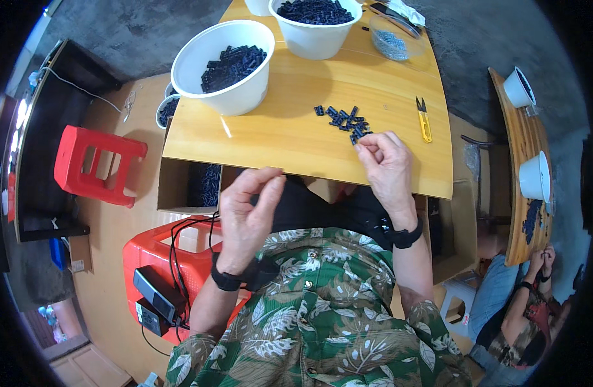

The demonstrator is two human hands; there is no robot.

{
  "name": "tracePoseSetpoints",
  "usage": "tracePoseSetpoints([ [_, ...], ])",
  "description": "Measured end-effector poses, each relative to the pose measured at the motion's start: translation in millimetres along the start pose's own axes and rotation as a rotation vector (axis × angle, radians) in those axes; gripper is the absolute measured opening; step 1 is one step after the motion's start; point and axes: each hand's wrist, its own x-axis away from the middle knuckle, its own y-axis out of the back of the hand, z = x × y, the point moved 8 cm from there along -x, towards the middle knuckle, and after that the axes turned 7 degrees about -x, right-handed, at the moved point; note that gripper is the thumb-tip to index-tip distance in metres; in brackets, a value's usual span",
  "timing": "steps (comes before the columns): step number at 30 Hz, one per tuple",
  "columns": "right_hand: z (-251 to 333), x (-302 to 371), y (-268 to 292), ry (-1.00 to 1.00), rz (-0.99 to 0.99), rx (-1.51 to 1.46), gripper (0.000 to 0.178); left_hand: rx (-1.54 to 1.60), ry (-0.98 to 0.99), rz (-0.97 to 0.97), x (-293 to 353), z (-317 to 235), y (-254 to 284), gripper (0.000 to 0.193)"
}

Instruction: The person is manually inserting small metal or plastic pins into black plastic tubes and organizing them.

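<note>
My right hand [388, 169] is over the table's near edge with thumb and fingertips pinched, right beside a small pile of short black plastic pieces [341, 119]. Whether a piece sits between those fingertips is hidden. My left hand [250, 205] hovers just off the table edge, thumb and forefinger brought together; anything in that pinch is too small to make out. Yellow-handled thread snips [424, 120] lie on the table to the right of the pile. Two white tubs, a nearer one [254, 80] and a farther one [316, 40], hold many more black pieces.
A clear dish of small blue-grey parts [392, 45] stands at the far right of the wooden table [296, 138]. Below are a cardboard box [180, 187], a red stool with devices and cables [138, 245], and another red stool [74, 158]. At right, another person sits by a table [512, 213].
</note>
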Motion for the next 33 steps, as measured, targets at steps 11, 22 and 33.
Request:
tracePoseSetpoints([
  [11,-7,-5,-11,0.038,-0.017,0.209,0.012,-0.211,-0.148,0.161,0,-26,-56,0.013],
  [22,4,23,-1,-0.209,0.102,-0.238,0.008,-0.17,-0.13,0.174,2,-27,-58,0.014],
  [33,46,61,-3,-0.178,0.322,-0.87,0.016,-0.01,-0.34,0.229,15,-63,-58,0.019],
])
